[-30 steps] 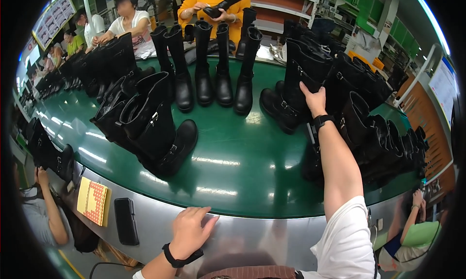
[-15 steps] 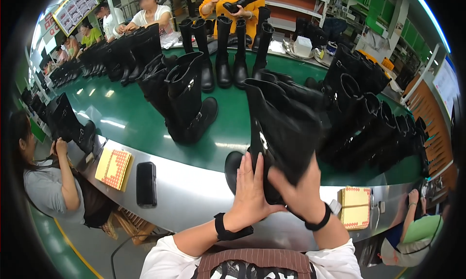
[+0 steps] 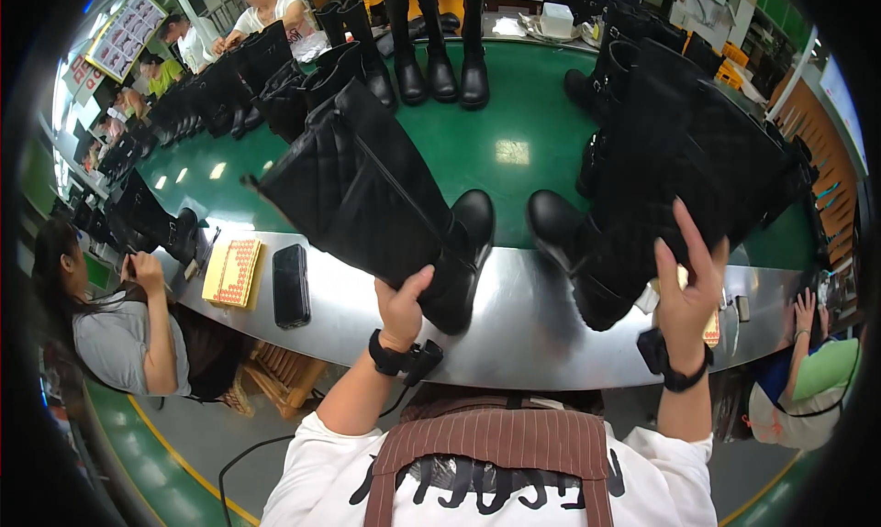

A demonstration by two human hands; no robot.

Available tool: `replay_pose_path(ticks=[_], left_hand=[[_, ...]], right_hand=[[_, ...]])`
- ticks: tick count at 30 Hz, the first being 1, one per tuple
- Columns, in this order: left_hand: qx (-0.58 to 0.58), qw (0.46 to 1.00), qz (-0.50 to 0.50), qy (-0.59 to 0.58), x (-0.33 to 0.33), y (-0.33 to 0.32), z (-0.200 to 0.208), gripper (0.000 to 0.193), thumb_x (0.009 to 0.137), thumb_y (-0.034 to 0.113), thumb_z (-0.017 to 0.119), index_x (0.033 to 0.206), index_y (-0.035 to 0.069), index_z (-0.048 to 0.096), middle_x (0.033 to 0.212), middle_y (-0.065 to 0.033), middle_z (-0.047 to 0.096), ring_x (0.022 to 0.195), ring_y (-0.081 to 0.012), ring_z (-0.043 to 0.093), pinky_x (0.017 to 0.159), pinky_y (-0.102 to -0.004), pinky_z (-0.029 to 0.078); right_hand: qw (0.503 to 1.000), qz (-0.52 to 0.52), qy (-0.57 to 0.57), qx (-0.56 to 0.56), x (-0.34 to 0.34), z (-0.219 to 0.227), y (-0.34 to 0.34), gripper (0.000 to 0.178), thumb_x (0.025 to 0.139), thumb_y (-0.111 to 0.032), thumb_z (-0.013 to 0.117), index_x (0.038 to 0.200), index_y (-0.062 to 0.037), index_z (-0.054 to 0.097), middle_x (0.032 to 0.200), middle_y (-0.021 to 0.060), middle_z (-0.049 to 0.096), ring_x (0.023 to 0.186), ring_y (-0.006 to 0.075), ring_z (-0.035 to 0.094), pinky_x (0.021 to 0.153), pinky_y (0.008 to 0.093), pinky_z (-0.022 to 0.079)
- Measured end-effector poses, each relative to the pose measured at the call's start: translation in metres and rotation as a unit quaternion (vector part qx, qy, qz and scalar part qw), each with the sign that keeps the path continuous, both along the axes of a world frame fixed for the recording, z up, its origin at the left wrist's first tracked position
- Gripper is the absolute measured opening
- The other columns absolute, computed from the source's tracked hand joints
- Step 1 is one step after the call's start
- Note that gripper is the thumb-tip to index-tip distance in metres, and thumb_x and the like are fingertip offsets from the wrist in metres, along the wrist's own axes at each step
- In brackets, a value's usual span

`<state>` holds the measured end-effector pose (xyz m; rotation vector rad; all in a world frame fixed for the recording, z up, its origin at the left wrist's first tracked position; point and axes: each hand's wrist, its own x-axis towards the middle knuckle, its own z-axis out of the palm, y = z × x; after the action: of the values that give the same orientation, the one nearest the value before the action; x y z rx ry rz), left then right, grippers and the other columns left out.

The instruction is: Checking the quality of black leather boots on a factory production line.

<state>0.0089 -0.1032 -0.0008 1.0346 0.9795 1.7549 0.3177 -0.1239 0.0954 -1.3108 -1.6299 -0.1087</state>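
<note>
Two tall black boots stand apart at the steel edge in front of me, toes turned toward each other. My left hand [image 3: 401, 309] is wrapped round the heel and ankle of the left boot [image 3: 376, 188], thumb showing and the other fingers hidden behind it. This boot's shaft leans to the left, showing a quilted panel and a long seam. Against the lower shaft of the right boot [image 3: 642, 169] is my right hand [image 3: 688, 288], its fingers stretched and spread. That boot leans to the right and covers part of the boots behind it.
A green table [image 3: 514, 169] with a steel edge [image 3: 514, 343] carries several upright black boots [image 3: 440, 50]. At left lie a black phone [image 3: 292, 287] and a yellow card stack [image 3: 231, 272]. People sit on both sides; others work across the table.
The boots that were together between my hands are now apart, one to the left and one to the right. My hands have spread with them. The view has shifted too.
</note>
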Motion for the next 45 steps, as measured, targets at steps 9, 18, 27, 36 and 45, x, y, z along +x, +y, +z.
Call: replay_pose_path(ticks=[9,18,27,36,45], left_hand=[[0.021,0.990,-0.095,0.100,0.010,-0.016,-0.045,0.040,0.081,-0.002,0.062,0.120,-0.005,0.054,0.117,-0.0103,0.060,0.106,-0.0198,0.056,0.096,-0.0319,0.039],[0.391,0.872,0.231,0.184,-0.005,-0.017,0.099,0.085,0.074,0.020,0.077,0.140,-0.003,0.028,0.130,-0.0197,0.044,0.125,-0.0281,0.039,0.106,-0.0401,0.028],[0.284,0.739,0.090,0.605,0.015,-0.035,0.190,0.029,0.057,0.018,0.083,0.080,0.005,0.071,0.059,-0.0017,0.050,0.075,-0.0240,0.052,0.101,-0.0533,0.037],[0.266,0.766,0.110,0.574,0.001,-0.048,0.174,0.030,0.056,0.015,0.085,0.083,0.008,0.073,0.059,-0.0003,0.048,0.071,-0.0220,0.051,0.097,-0.0533,0.039],[0.271,0.761,0.207,0.551,0.025,-0.015,0.165,0.030,0.074,0.005,0.075,0.100,0.003,0.061,0.080,-0.0053,0.051,0.077,-0.0205,0.050,0.102,-0.0484,0.037]], right_hand=[[0.995,-0.025,-0.062,-0.072,0.013,-0.023,-0.076,0.039,0.076,0.004,0.067,0.114,-0.0064,0.067,0.113,0.0204,0.059,0.102,0.0343,0.058,0.088,0.0362,0.045],[0.903,0.081,0.131,-0.400,-0.011,0.031,-0.094,0.018,0.082,-0.003,0.065,0.100,-0.0008,0.067,0.072,0.0112,0.064,0.058,0.0175,0.062,0.055,0.0273,0.047],[0.902,0.312,0.236,-0.185,-0.103,0.037,0.015,0.013,0.090,-0.010,0.062,0.098,-0.0007,0.061,0.084,0.0078,0.062,0.067,0.0127,0.060,0.061,0.0261,0.047],[0.847,0.457,0.194,-0.191,-0.116,0.052,0.038,0.017,0.091,-0.016,0.062,0.091,-0.0001,0.057,0.079,0.0071,0.055,0.066,0.0149,0.057,0.060,0.0264,0.045],[0.981,-0.014,-0.113,0.156,-0.027,0.084,-0.051,0.030,0.071,-0.030,0.078,0.092,-0.0133,0.066,0.090,0.0010,0.063,0.082,0.0235,0.058,0.080,0.0372,0.039]])
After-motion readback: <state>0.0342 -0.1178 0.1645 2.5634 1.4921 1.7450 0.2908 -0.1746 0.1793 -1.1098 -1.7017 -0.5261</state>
